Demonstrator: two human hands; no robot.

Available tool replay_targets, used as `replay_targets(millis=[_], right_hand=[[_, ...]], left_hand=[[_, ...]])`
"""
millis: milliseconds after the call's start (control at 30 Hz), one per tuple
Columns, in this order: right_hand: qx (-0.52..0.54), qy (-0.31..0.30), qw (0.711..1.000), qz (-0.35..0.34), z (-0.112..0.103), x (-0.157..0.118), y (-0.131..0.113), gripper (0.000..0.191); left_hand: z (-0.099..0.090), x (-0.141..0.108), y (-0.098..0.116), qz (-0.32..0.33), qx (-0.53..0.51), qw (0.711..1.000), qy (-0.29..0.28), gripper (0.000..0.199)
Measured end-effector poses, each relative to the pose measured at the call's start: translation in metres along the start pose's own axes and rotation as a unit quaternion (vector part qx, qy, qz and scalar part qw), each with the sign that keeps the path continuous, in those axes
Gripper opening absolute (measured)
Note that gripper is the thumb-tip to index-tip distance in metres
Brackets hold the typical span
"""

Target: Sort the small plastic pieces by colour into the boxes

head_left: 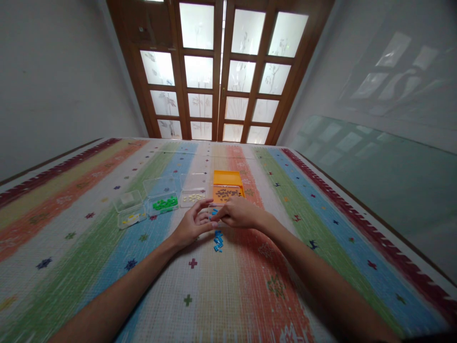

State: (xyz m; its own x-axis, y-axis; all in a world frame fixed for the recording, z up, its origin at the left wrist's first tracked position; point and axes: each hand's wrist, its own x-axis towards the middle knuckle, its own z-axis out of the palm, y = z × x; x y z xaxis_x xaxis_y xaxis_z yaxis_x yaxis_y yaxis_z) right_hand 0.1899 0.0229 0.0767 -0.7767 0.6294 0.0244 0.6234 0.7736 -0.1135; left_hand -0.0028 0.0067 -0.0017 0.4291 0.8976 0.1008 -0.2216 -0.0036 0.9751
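A small clear plastic box point(210, 208) with a few blue pieces in it sits between my two hands. My left hand point(194, 224) curves around its left side, thumb along the near edge and fingers behind. Over the box, my right hand point(237, 213) reaches in from the right, index finger pointing down and the other fingers curled. Its fingertips are by the blue pieces, and whatever they pinch is too small to make out. Just in front of the box, a loose little heap of small blue pieces point(218, 241) lies on the striped cloth point(221, 290).
Behind my right hand stands an open orange box point(227, 177) with brown pieces point(227, 194). To the left are open clear boxes with cream pieces point(193, 197), green pieces point(165, 204), and yellow and white pieces point(132, 219). A wooden glass-paned door point(217, 71) is beyond the table.
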Motion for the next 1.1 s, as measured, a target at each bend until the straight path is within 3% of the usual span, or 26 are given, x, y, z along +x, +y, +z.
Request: replay_targets(millis=[267, 633, 1100], right_hand=[[-0.004, -0.018, 0.999, 0.03, -0.002, 0.0, -0.001, 0.037], [0.01, 0.009, 1.0, 0.02, -0.005, -0.002, 0.002, 0.038], [0.011, 0.008, 1.0, 0.01, 0.009, 0.003, 0.002, 0.023]], left_hand=[[0.0, -0.001, 0.001, -0.004, 0.011, 1.0, -0.002, 0.069], [0.001, 0.0, 0.001, -0.002, -0.012, 1.0, -0.009, 0.069], [0.001, 0.0, 0.001, -0.008, -0.007, 1.0, -0.003, 0.067]])
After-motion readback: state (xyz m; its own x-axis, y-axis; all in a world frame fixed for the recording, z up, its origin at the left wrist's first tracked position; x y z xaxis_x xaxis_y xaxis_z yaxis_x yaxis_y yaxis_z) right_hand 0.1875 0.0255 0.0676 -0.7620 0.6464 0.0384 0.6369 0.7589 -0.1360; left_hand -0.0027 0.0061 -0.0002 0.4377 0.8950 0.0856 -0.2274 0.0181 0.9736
